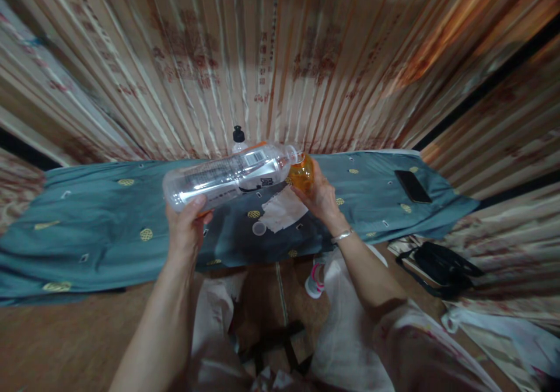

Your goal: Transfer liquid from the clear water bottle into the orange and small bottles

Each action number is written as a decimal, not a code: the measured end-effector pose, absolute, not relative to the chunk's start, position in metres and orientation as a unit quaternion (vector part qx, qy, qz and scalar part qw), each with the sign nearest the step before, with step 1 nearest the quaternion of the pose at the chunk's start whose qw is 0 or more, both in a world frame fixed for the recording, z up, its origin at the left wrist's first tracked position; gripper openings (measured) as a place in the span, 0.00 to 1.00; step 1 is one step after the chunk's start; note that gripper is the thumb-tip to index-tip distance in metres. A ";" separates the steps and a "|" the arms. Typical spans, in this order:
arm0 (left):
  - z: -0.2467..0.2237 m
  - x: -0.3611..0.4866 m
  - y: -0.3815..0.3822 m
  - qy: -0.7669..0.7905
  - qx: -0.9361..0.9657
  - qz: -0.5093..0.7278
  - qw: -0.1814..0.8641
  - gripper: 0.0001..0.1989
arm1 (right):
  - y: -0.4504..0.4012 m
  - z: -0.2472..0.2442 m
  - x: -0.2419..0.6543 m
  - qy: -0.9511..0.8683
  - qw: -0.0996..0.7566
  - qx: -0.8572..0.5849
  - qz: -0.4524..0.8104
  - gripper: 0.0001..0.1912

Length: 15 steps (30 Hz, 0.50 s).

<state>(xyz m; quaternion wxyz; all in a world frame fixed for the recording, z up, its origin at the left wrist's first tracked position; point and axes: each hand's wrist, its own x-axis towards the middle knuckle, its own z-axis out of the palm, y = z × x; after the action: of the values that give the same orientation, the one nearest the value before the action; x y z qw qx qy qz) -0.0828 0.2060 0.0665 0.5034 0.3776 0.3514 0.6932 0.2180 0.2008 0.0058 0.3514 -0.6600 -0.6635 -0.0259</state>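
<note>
A large clear plastic bottle [223, 173] lies nearly level in the air, tilted with its uncapped neck to the right. My left hand [189, 220] is closed around its base end. My right hand [321, 196], with a bangle at the wrist, is wrapped round a small amber bottle [301, 175]. The clear bottle's mouth is at the amber bottle's top; whether they touch or liquid flows I cannot tell. Below them on the cloth lie a crumpled white tissue [284, 210] and a small round translucent cap [259, 228].
A bottle with a black pump-like top [238, 135] stands behind the clear bottle. A dark phone [412, 186] lies at the right of the green patterned cloth [100, 223]. Striped curtains [245, 42] hang behind. A black bag [441, 263] sits at the lower right.
</note>
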 end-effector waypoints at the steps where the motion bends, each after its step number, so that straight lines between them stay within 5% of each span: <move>1: 0.067 -0.083 0.206 0.354 0.376 0.693 0.503 0.27 | 0.201 0.006 0.218 -0.664 0.349 -0.661 -0.025 0.49; 15: 0.066 -0.084 0.206 0.341 0.379 0.696 0.505 0.26 | 0.200 0.007 0.217 -0.657 0.348 -0.668 -0.029 0.50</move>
<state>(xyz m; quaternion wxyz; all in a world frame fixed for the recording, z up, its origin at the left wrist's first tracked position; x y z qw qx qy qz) -0.0839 0.2061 0.0663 0.5053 0.3794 0.3411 0.6959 0.2165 0.2003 0.0074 0.3481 -0.6685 -0.6566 -0.0290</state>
